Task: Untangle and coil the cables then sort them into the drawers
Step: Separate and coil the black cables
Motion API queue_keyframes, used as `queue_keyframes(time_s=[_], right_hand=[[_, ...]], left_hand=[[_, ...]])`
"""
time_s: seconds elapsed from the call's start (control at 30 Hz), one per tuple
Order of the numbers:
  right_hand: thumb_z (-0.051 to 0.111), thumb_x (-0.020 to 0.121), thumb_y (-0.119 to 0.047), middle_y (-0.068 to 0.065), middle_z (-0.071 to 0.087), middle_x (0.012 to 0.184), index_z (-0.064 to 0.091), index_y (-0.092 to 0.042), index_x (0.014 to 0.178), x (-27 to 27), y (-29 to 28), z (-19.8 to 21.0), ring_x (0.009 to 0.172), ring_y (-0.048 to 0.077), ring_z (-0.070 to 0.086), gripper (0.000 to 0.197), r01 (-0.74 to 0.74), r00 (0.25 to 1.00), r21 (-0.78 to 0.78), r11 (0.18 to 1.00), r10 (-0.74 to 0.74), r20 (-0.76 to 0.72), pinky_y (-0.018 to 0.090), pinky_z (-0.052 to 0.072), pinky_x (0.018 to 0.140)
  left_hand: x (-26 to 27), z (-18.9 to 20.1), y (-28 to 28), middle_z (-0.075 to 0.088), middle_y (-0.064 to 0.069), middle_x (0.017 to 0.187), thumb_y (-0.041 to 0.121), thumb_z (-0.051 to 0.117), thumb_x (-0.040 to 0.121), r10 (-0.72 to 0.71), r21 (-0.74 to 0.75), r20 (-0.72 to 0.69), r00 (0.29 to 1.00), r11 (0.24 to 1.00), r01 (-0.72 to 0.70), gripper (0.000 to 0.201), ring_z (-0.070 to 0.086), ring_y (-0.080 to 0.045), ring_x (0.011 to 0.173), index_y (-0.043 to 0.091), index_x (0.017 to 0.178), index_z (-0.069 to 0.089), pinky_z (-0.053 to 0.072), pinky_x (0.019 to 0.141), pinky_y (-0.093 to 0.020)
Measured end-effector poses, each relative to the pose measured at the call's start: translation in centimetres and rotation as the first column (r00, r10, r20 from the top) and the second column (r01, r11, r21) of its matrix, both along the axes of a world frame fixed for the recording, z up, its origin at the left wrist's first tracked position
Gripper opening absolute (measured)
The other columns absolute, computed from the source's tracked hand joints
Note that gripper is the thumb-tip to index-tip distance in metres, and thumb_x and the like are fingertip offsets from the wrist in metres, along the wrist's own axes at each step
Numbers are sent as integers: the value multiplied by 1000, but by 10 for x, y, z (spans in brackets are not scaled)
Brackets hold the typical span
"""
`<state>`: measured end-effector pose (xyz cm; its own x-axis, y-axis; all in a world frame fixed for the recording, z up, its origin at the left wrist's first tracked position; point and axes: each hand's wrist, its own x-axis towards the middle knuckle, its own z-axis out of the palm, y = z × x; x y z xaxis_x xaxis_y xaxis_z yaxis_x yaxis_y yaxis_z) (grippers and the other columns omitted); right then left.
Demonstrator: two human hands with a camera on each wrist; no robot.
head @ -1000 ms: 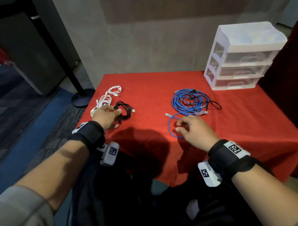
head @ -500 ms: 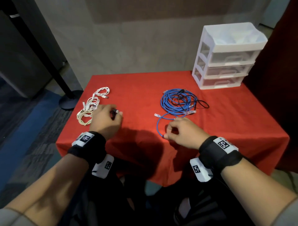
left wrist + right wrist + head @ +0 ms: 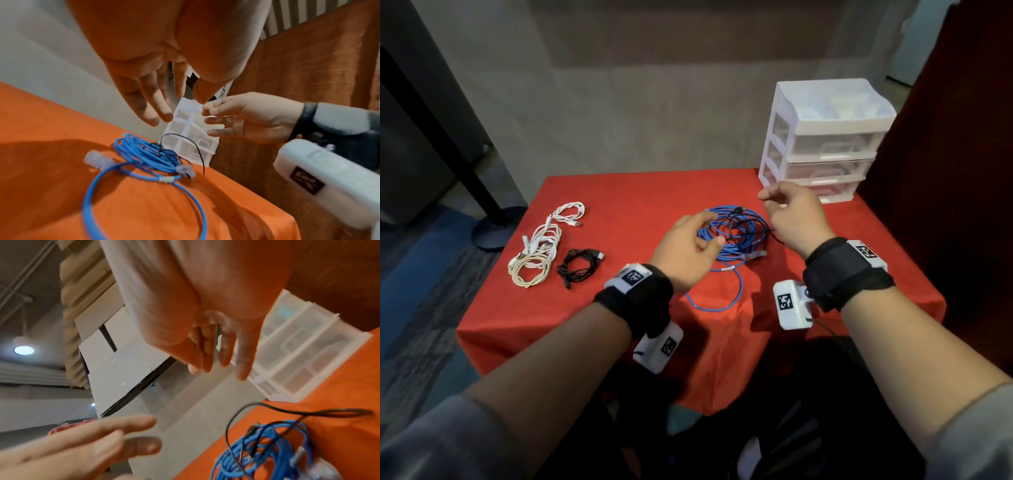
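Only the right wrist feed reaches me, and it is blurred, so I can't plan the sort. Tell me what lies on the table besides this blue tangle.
Observer: In the head view, a coiled black cable and a bunch of white cables lie side by side near the left edge of the table, apart from the blue cable.
Operator: Report the blue one's loose end.
Observer: The left wrist view shows one wide loop trailing from the bundle toward the near edge, with a clear plug lying beside the bundle.
Operator: Check the drawers.
Observer: In the head view, all three drawers of the white drawer unit are shut.
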<state>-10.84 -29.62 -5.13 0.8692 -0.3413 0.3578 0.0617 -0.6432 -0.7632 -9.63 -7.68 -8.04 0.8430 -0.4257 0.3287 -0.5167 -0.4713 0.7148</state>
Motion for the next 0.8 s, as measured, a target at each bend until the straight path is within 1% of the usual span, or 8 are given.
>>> queue_keyframes(time_s=[0.07, 0.13, 0.23, 0.33, 0.4, 0.5, 0.57, 0.8], right_hand=[[62, 87, -20, -2, 74, 93, 73, -21, 81, 4, 2, 3, 98, 22, 65, 12, -12, 999, -193, 981, 3, -47, 36, 47, 99], [66, 89, -32, -2, 74, 89, 74, -22, 78, 5, 3, -2, 95, 18, 62, 17, -121, 942, -316, 941, 9, -335, 37, 42, 98], [70, 92, -25, 6, 74, 86, 75, -13, 87, 5, 5, -11, 85, 22, 65, 14, -225, 841, -264, 938, 50, -538, 30, 45, 79], [56, 90, 0, 2, 76, 93, 76, -16, 90, 5, 8, 8, 89, 19, 68, 26, -180, 927, -193, 965, 101, -360, 26, 50, 81], [50, 86, 7, -3, 74, 90, 78, -19, 92, 5, 12, 35, 86, 14, 67, 39, -217, 955, -192, 957, 168, -243, 26, 52, 83], [51, 87, 7, -5, 74, 87, 81, -17, 94, 2, 21, 79, 84, 13, 70, 39, -279, 960, -212, 937, 269, -78, 28, 55, 87], [50, 88, 7, -4, 73, 86, 81, -17, 97, -1, 23, 106, 75, -2, 67, 41, -276, 958, -239, 931, 286, 9, 17, 53, 76], [46, 85, 8, 0, 77, 91, 79, -21, 94, -30, 17, 169, 82, 6, 67, 45, -274, 914, -86, 958, 287, 287, 22, 52, 76]], left_hand=[[10, 13, -13, 59, 4, 110, 28, 64, 94, -3, 67, 2, 1000, 998, 3, 35, 54, 5, 62, 21, 128, 62, 42, 76, -17], [19, 18, -24, 65, 4, 99, 29, 63, 95, -30, 136, -68, 997, 990, 39, 27, 51, 3, 62, 21, 121, 66, 43, 74, -21], [23, 9, -34, 69, 1, 107, 28, 63, 96, -57, 189, -188, 981, 978, 93, 38, 58, -12, 75, 20, 132, 60, 51, 84, -29], [28, 3, -35, 61, 1, 118, 25, 65, 93, -21, 129, -198, 980, 990, 47, 71, 62, -17, 73, 25, 155, 29, 51, 82, -30], [35, 8, -36, 62, 3, 114, 25, 67, 92, 18, 39, -212, 977, 999, -9, 70, 63, -14, 75, 30, 152, 31, 52, 83, -30], [45, 29, -43, 66, -5, 94, 21, 61, 99, -93, -176, -422, 902, 984, 20, 12, 67, -14, 73, 20, 112, 62, 59, 71, -36], [50, 42, -46, 67, -2, 77, 23, 57, 102, -118, -180, -460, 880, 983, 38, 17, 67, -12, 68, 19, 85, 61, 58, 64, -32], [68, 48, -34, 71, -13, 76, 21, 49, 104, 27, -288, -324, 946, 949, -125, 23, 61, -21, 58, 18, 81, 51, 49, 56, -28]])
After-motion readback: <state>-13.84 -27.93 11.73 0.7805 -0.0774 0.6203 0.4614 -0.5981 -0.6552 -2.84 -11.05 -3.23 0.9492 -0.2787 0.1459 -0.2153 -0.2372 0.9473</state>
